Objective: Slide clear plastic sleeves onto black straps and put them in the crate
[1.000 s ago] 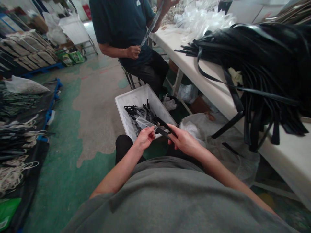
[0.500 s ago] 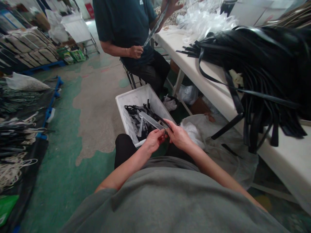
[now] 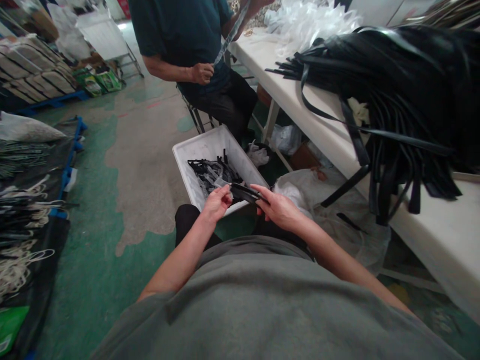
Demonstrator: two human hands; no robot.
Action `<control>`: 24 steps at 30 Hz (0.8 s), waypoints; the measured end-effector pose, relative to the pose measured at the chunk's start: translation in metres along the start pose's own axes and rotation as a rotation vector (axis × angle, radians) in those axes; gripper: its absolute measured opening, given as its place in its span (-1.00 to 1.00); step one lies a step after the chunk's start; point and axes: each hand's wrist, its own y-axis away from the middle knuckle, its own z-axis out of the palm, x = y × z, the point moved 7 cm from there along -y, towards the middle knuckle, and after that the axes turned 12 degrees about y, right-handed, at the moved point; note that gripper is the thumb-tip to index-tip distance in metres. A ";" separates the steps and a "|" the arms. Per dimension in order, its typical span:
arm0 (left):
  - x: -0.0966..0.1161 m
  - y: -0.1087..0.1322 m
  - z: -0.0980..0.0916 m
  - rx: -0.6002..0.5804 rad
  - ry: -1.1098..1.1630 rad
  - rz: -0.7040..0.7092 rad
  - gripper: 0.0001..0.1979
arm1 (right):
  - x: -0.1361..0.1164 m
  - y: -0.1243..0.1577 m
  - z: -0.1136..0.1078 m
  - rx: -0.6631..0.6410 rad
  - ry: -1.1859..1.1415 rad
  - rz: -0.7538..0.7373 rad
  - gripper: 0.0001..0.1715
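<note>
1. Holding a short black strip [image 3: 242, 192] over the lap, both hands are on it; it lies roughly level, just above the near edge of the white bin [image 3: 195, 145].
2. Right hand [image 3: 278, 210]: fingers curled shut over the strip's right end, thumb tucked under, index finger stretched along the top.
3. Left hand [image 3: 216, 202]: thumb and fingertips pinched together on the strip's left end. There may be a bit of clear film in the pinch too, too blurred to tell.
4. The bin sits on the floor in front of the knees, tilted in view, and holds a loose heap of black offcuts [image 3: 213, 172] mixed with clear plastic pieces.
5. Right side: a long white table [image 3: 288, 100] runs from near to far, with a big pile of long black straps [image 3: 393, 85] on it, many ends hanging over the near edge.
6. Far end of the table: a heap of clear plastic bags [image 3: 311, 20].
7. Under the table, just right of the bin: a crumpled white plastic sack [image 3: 300, 192] on the floor.
8. Far centre: a seated co-worker in a dark shirt [image 3: 180, 30], one hand [image 3: 202, 73] gripping the low end of a long thin strip [image 3: 229, 34] that runs up and right.
9. Left edge: bundles of white cord [image 3: 18, 260] and dark stock on the green floor.
</note>
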 end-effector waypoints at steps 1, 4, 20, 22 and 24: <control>0.002 -0.002 -0.001 0.009 -0.006 -0.009 -0.74 | 0.001 0.001 -0.001 0.013 0.017 0.006 -0.43; -0.011 -0.001 0.005 -0.031 -0.052 -0.066 -0.73 | 0.003 -0.005 0.000 0.077 0.044 0.035 -0.46; -0.026 0.014 0.025 -0.118 -0.098 -0.123 -0.74 | 0.004 0.002 -0.009 0.116 -0.043 0.038 -0.47; -0.037 0.020 0.030 -0.142 -0.121 -0.174 -0.74 | 0.004 -0.006 -0.006 0.079 -0.186 0.007 -0.51; -0.034 0.023 0.029 -0.133 -0.090 -0.205 -0.74 | 0.013 -0.009 -0.008 0.079 -0.366 -0.024 -0.53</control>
